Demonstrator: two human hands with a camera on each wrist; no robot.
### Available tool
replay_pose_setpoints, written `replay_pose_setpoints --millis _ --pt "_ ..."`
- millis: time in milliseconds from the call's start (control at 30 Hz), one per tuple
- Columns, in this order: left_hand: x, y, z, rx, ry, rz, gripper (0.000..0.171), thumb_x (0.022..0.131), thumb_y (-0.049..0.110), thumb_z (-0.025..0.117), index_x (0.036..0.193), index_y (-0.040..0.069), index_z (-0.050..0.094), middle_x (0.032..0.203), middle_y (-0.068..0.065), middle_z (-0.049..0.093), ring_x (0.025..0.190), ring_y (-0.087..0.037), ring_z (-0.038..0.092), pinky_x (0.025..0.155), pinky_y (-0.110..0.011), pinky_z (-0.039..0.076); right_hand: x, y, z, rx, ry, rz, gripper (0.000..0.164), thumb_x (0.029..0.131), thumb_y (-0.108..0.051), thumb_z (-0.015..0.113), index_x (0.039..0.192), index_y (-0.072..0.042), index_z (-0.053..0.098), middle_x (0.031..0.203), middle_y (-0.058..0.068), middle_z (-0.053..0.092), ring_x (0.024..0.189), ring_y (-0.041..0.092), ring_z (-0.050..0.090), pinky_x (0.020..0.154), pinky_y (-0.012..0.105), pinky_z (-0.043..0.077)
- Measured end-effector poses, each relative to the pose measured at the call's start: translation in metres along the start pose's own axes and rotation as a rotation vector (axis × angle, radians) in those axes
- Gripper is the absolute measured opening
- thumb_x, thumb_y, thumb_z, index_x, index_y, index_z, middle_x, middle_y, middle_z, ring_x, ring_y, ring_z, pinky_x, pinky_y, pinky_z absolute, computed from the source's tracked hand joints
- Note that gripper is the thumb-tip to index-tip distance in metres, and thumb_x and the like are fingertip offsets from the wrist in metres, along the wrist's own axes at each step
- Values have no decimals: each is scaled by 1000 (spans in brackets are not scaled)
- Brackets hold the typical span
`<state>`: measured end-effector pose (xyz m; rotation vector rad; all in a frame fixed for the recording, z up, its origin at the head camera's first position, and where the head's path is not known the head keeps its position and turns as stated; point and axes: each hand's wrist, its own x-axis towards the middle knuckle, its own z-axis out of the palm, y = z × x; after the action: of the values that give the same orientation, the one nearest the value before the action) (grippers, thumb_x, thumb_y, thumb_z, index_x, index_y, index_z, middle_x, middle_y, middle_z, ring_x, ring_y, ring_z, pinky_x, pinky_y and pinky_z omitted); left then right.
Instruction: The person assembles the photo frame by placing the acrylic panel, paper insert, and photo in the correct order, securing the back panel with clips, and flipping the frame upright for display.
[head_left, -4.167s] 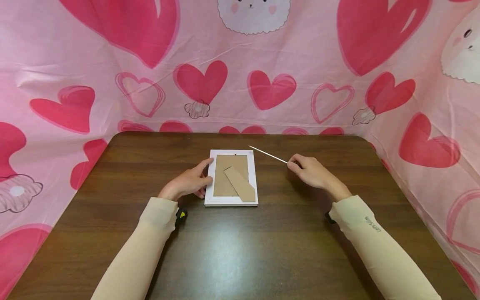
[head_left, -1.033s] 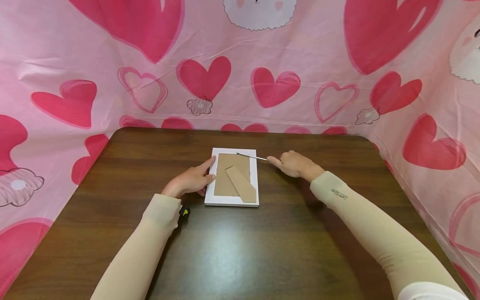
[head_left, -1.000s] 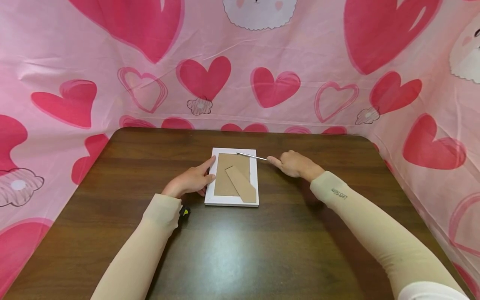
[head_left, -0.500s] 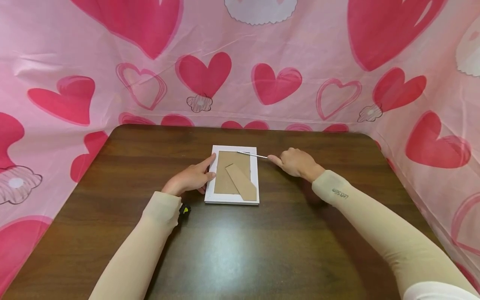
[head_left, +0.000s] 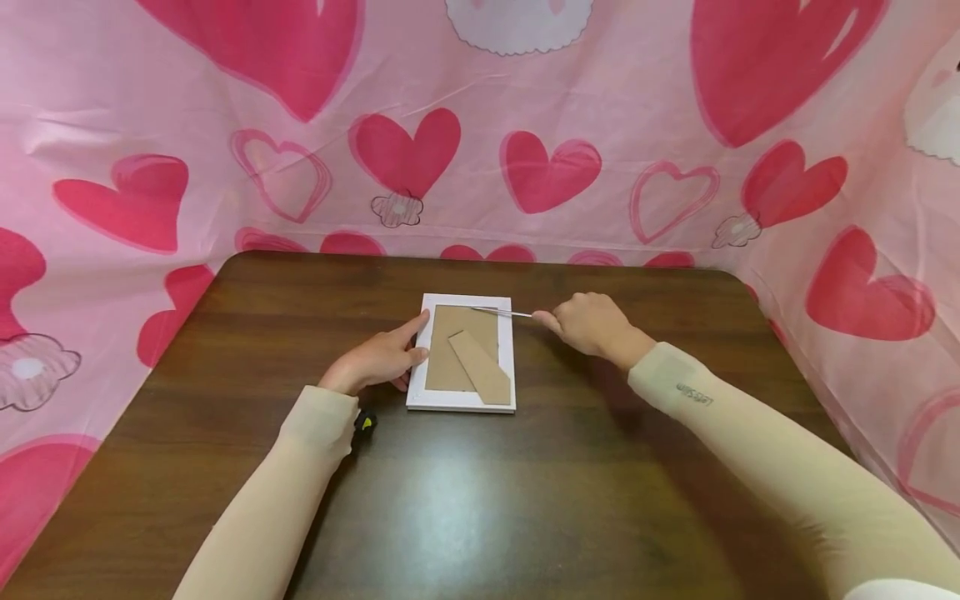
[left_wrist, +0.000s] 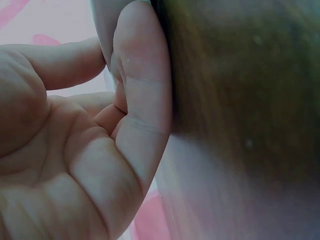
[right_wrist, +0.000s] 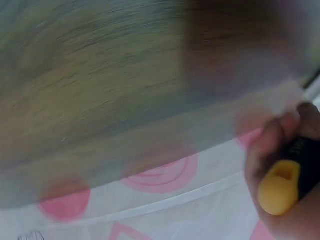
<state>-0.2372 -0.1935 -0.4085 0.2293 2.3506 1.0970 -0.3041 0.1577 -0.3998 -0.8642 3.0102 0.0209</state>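
A white picture frame lies face down on the table, its brown backing board and slanted cardboard stand showing. My left hand holds its left edge, thumb and index finger along the border; in the left wrist view the other fingers curl below the edge. My right hand grips a screwdriver by its black and yellow handle. The thin metal shaft crosses the frame's right border, and the tip sits at the backing board's top edge. Whether the tip touches a small tab there is too small to tell.
The dark wooden table extends around the frame on all sides. Behind it and at both sides hangs a pink cloth printed with hearts. A black wrist device shows at my left cuff.
From right of the frame, my right hand has moved left, bringing the screwdriver tip onto the backing board's top edge. Lately that hand has turned slightly. My left hand keeps its hold.
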Motion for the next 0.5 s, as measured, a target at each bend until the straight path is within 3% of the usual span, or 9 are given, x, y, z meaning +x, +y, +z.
replay_pose_setpoints --millis 67,200,267,333,433,500 --pt "0 0 0 0 -1 2 76 112 23 53 173 22 8 119 -22 57 84 -28 66 74 -35 62 1 -1 -5 50 -69 15 56 111 -50 48 85 -11 80 69 6 68 81 34 71 83 54 60" --pt "1 -1 0 1 2 7 76 112 23 54 173 23 9 116 -21 57 83 -27 66 74 -35 61 5 -3 -17 210 -267 70 54 113 -51 43 134 -12 73 96 9 72 68 30 71 86 50 59" --pt "1 -2 0 -1 3 8 76 112 23 54 173 23 10 116 -21 57 82 -27 65 75 -35 61 7 -4 -20 248 -346 102 59 114 -53 38 138 -10 69 96 11 69 62 28 69 85 48 59" --pt "1 -2 0 0 4 9 76 112 23 55 173 23 10 116 -21 57 82 -27 65 75 -35 61 8 -6 -21 233 -373 117 64 114 -55 32 130 -8 72 92 12 68 70 28 71 88 49 58" --pt "1 -2 0 2 7 8 75 112 22 54 173 23 10 115 -21 57 81 -27 65 74 -35 61 9 -9 -18 168 -359 142 76 112 -61 26 97 -5 77 83 13 67 90 30 70 94 51 56" --pt "2 -2 -1 4 8 4 75 112 22 54 173 23 10 113 -21 57 81 -27 65 74 -35 61 9 -12 -15 139 -332 146 79 112 -62 25 83 -8 75 81 12 66 96 32 70 94 52 56"
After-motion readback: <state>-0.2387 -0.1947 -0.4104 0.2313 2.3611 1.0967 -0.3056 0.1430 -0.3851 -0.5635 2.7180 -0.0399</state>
